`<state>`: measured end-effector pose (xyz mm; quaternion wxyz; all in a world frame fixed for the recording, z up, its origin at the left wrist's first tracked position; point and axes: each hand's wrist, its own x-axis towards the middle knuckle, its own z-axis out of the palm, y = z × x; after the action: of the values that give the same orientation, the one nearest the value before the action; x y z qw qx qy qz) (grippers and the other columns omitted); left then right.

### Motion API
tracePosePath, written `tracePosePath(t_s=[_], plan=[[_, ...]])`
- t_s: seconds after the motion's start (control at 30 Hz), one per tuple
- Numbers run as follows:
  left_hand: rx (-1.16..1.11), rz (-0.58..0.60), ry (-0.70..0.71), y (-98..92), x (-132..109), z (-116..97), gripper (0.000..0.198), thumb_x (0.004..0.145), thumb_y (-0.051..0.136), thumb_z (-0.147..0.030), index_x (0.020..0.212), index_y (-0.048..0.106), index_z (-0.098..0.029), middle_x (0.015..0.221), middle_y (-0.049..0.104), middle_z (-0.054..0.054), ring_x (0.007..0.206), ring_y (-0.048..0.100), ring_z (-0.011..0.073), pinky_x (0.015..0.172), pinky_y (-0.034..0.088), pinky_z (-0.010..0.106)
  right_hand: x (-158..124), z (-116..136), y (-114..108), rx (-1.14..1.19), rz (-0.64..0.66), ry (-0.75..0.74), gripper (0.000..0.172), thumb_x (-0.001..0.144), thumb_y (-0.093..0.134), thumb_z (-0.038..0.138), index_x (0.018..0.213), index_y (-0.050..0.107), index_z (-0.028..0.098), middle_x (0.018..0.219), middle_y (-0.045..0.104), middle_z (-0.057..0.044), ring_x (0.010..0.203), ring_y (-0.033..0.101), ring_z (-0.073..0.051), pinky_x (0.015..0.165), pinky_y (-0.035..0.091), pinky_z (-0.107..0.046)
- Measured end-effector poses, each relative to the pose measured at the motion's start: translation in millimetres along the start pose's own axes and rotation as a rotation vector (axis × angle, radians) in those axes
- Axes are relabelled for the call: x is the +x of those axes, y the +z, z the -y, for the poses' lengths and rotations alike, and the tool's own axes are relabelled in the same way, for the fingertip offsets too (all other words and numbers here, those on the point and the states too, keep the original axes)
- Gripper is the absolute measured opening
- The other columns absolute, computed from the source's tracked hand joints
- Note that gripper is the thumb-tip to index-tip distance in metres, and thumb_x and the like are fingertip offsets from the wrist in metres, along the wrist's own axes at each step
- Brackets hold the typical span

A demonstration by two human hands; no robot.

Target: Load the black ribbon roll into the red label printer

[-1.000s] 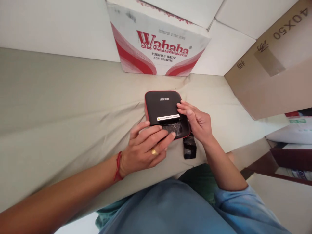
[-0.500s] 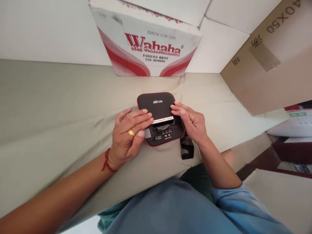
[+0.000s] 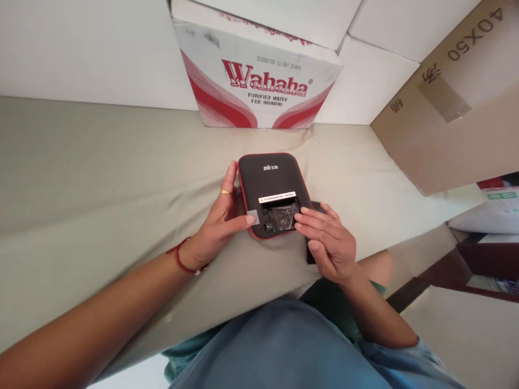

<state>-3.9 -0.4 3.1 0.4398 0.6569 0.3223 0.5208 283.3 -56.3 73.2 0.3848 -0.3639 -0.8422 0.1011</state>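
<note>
A flat black device with a red rim (image 3: 272,181), much like a small printer, lies on the pale cloth. Out of its slot, below a white warning label (image 3: 278,198), comes a crinkled dark glossy film (image 3: 283,219). My left hand (image 3: 221,216) grips the device's left side, fingers along the edge and thumb on a grey tab (image 3: 253,217) at the lower left corner. My right hand (image 3: 328,237) has its fingers stretched out, tips on the film's right edge. Partly hidden under that hand is a black glossy piece (image 3: 311,255) beside the device.
Behind the device stands a white and red water carton (image 3: 265,86) among white boxes (image 3: 85,51). A brown cardboard box (image 3: 450,108) is at the right. Beige cloth (image 3: 101,173) covers the surface. White bags (image 3: 486,216) lie at the far right.
My left hand has moved off the top to the device's left edge. My right hand has slid down to the film, which now lies flatter over the lower panel.
</note>
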Motion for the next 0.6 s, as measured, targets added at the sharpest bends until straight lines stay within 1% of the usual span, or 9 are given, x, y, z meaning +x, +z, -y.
tracePosePath(t_s=[0.07,0.13,0.2,0.33,0.4,0.47,0.53,0.6], plan=[[-0.166,0.041,-0.087,0.0,0,1,0.104,0.105,0.075,-0.067,0.190,0.019,-0.044,0.200,0.026,0.006,0.181,0.040,0.0355,0.142,0.048,0.055,-5,-2,4,0.027,-0.021,-0.007,0.047,0.113,0.064,0.030,0.157,0.078,0.040,0.143,0.089,-0.005,0.139,0.083,-0.031,0.135,0.056,-0.063],[-0.210,0.053,-0.134,-1.1,0,-1,0.106,0.103,0.079,-0.063,0.190,0.021,-0.044,0.201,0.025,0.005,0.183,0.036,0.0353,0.144,0.046,0.054,-7,-3,9,0.058,-0.052,-0.007,0.051,0.113,0.063,0.028,0.162,0.074,0.039,0.143,0.089,-0.005,0.141,0.083,-0.030,0.133,0.059,-0.062],[-0.216,0.054,-0.156,-2.2,0,-2,0.108,0.102,0.081,-0.059,0.190,0.020,-0.044,0.200,0.026,0.005,0.183,0.037,0.0353,0.144,0.046,0.053,-9,-4,12,0.072,-0.076,0.003,0.052,0.113,0.062,0.028,0.162,0.074,0.039,0.141,0.089,-0.006,0.140,0.083,-0.031,0.131,0.062,-0.062],[-0.228,0.056,-0.186,-2.4,-1,-2,0.110,0.102,0.083,-0.053,0.190,0.018,-0.044,0.198,0.032,0.009,0.181,0.041,0.0376,0.141,0.051,0.056,-10,-4,13,0.038,-0.058,0.029,0.047,0.111,0.063,0.030,0.153,0.081,0.040,0.137,0.091,-0.005,0.132,0.087,-0.032,0.132,0.060,-0.063],[-0.223,0.064,-0.185,-2.1,-1,-2,0.109,0.103,0.081,-0.053,0.191,0.018,-0.043,0.198,0.032,0.010,0.180,0.043,0.0378,0.138,0.054,0.057,-6,-1,8,0.012,-0.038,0.029,0.042,0.111,0.065,0.030,0.148,0.083,0.039,0.135,0.091,-0.004,0.131,0.087,-0.031,0.134,0.057,-0.062],[-0.217,0.070,-0.172,-1.4,0,-2,0.107,0.103,0.081,-0.054,0.190,0.018,-0.044,0.199,0.030,0.009,0.180,0.043,0.0369,0.138,0.054,0.056,2,2,0,0.009,-0.021,0.012,0.034,0.113,0.066,0.031,0.140,0.086,0.036,0.131,0.093,-0.004,0.128,0.088,-0.030,0.133,0.058,-0.059],[-0.231,0.065,-0.158,0.1,1,-1,0.107,0.103,0.081,-0.054,0.190,0.019,-0.043,0.198,0.032,0.008,0.179,0.044,0.0359,0.140,0.052,0.055,17,5,-10,0.050,0.008,0.003,0.030,0.116,0.062,0.033,0.127,0.089,0.033,0.124,0.094,-0.005,0.122,0.090,-0.029,0.126,0.064,-0.055],[-0.268,0.052,-0.137,2.7,2,3,0.104,0.103,0.079,-0.056,0.189,0.022,-0.043,0.197,0.036,0.008,0.177,0.047,0.0350,0.140,0.051,0.055,36,5,-19,0.110,0.031,0.081,0.035,0.121,0.056,0.039,0.119,0.091,0.031,0.118,0.095,-0.005,0.113,0.091,-0.027,0.111,0.070,-0.048]])
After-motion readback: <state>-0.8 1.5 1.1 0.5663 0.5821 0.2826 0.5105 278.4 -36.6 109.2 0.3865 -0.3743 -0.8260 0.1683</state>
